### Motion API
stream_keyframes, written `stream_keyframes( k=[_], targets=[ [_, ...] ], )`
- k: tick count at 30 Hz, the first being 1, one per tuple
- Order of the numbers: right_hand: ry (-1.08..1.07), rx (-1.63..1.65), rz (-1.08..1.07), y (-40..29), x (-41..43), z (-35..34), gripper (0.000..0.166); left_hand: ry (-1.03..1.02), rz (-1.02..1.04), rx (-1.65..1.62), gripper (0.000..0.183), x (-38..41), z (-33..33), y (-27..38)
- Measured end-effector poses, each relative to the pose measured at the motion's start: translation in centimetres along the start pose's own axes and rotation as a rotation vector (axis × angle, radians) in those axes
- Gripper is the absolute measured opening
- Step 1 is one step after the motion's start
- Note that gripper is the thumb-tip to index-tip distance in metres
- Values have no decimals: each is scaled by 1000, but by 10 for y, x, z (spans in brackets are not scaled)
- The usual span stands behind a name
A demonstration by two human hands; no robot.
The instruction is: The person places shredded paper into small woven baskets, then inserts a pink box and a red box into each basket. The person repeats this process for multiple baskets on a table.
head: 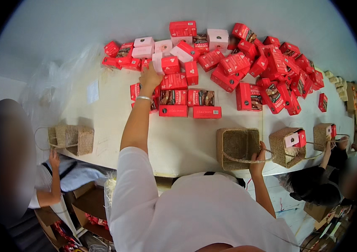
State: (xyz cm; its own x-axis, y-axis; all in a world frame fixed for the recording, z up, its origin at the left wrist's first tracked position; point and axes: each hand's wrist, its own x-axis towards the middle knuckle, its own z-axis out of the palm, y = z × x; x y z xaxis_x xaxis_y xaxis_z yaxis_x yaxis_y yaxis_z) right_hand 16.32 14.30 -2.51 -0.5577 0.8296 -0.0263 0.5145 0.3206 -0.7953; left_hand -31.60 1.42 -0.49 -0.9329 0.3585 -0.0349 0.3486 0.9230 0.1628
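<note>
My left hand (150,78), with a silver bangle at the wrist, reaches forward among the cartons on the table. Its fingers are at a narrow pale pink carton (157,63) and a red carton (146,64); whether they grip either one is hidden. Near the table's front edge stands a woven straw basket (222,148), with nothing seen inside. My right hand (257,160) holds its right side, close to the rope-like handle (240,161). Rows of red printed cartons (173,97) lie just right of my left forearm.
A large pile of red cartons (273,61) covers the table's back right. Beside my basket, another basket (280,149) holds cartons and straw. A co-worker's hand (54,159) is by an open basket (85,140) at left. Clear plastic film (59,78) and a paper sheet (93,91) lie left.
</note>
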Motion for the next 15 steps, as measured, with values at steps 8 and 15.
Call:
stream_keyframes(
  k=[8,15],
  targets=[
    [-35,50,3,-3,-1,-1,45,320,-16,-550,57,50,28,-26],
    [-2,166,-154,12,1,-1,49,-113,-111,-1990,44,-74,-124,-20]
  ],
)
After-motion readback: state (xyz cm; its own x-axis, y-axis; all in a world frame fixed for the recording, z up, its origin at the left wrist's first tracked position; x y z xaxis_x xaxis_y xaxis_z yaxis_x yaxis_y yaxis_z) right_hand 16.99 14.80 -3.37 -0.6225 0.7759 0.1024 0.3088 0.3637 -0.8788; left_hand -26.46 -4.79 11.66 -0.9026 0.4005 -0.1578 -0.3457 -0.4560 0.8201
